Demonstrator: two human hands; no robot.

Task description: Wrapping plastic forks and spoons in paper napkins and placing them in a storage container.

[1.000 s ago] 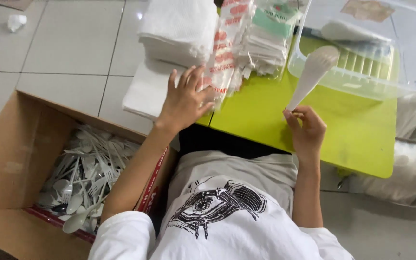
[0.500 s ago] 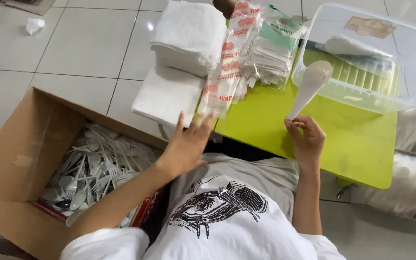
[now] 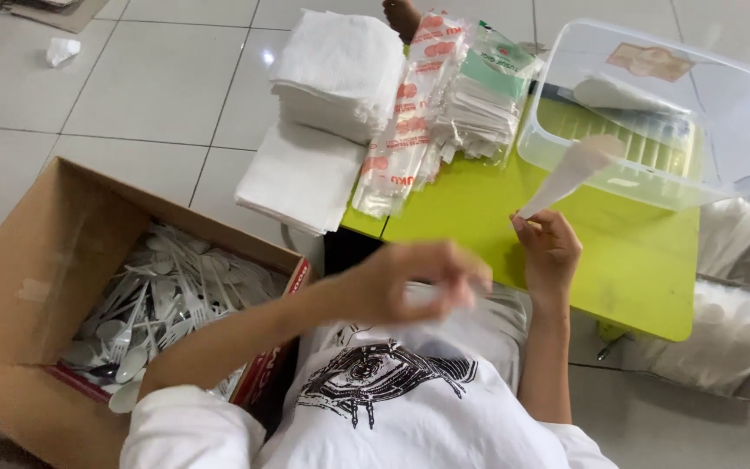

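White floor tiles under a green table (image 3: 479, 234). My right hand (image 3: 549, 252) pinches a sleeve (image 3: 570, 174) pointing up-right; my left hand (image 3: 418, 282) is blurry, grip unclear, left of it.

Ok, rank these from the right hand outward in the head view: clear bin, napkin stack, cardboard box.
From the right hand, which pinches a thin clear sleeve:
1. Clear bin, just beyond it on the green table.
2. Napkin stack, far left end of the table.
3. Cardboard box, on the floor, left.
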